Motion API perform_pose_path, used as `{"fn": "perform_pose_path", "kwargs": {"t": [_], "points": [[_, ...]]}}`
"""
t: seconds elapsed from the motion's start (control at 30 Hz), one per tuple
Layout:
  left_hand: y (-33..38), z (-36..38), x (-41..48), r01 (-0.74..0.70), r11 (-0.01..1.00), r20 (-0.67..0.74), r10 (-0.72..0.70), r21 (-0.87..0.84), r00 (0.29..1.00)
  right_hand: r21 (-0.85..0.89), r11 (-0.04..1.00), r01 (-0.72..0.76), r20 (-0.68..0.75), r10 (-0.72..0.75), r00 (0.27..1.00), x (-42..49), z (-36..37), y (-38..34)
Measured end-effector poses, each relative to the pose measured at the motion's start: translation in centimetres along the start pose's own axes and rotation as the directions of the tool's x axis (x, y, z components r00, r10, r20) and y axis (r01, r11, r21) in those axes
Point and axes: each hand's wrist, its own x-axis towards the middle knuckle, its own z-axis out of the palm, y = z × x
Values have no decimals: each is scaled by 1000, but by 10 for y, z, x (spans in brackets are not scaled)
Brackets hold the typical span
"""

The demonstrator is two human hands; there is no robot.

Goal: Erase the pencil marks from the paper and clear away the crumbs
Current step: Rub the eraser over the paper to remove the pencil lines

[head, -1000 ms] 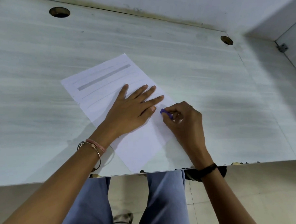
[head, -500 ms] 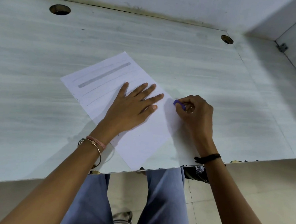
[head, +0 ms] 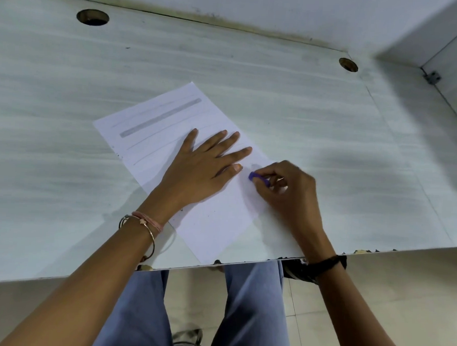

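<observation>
The thin paper [head: 214,225] lies slantwise on the desk [head: 68,85], pencil marks [head: 160,117] at its far-left end, with the left grip [head: 201,171] spread flat on its middle. Just right of it, the right grip [head: 292,200] pinches a small purple eraser [head: 255,177] onto the sheet near its right edge. The sheet looks light and easily creased, so it wants pinning flat close beside the rubbing.

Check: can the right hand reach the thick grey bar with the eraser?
Probably yes, not straight: the left hand lies on the paper between the eraser in the right hand and the thick grey bar; beyond its fingertips the way looks free.
</observation>
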Motion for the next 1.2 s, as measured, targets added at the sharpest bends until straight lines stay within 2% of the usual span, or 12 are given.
{"fn": "perform_pose_path", "kwargs": {"t": [0.13,0.3,0.43,0.53,0.6,0.63,0.7,0.73,0.77,0.87,0.97,1.2], "points": [[1,-2,0,2,1000,5,-1,-22,1000,-11,991,-136,-140,133,981,13,-16,16],[1,-2,0,2,1000,17,-1,-28,1000,-6,1000,-16,37,17,999,-6,-10,2],[1,-4,0,1,1000,17,0,-16,1000,11,989,-147,-62,148,987,10,-18,12],[-1,-5,1,-5,999,4,5,-47,1000,-81,991,-109,-105,101,989,15,-9,4],[-1,-9,2,27,970,3,-27,-241,1000,-42,999,-17,-86,13,996,12,4,-10],[-1,-13,2,62,913,-2,-69,-404,998,-6,1000,23,-63,-23,998,11,11,-18],[-1,-25,-2,113,700,-11,-170,-705,985,54,998,38,2,-38,999,11,24,-28],[-3,-31,-6,113,626,-21,-202,-772,979,60,998,33,32,-35,999,12,30,-31],[-5,-36,-10,104,622,-39,-213,-776,976,44,998,34,52,-36,998,13,34,-31],[-21,-41,-24,90,771,-102,-197,-630,975,-22,998,64,70,-62,996,15,36,-27],[-41,-42,-40,145,889,-100,-208,-434,973,-53,996,70,73,-66,995,19,29,-22],[-44,-30,-59,186,975,45,-182,-117,982,-69,997,46,60,-41,997,22,25,-23]]}}
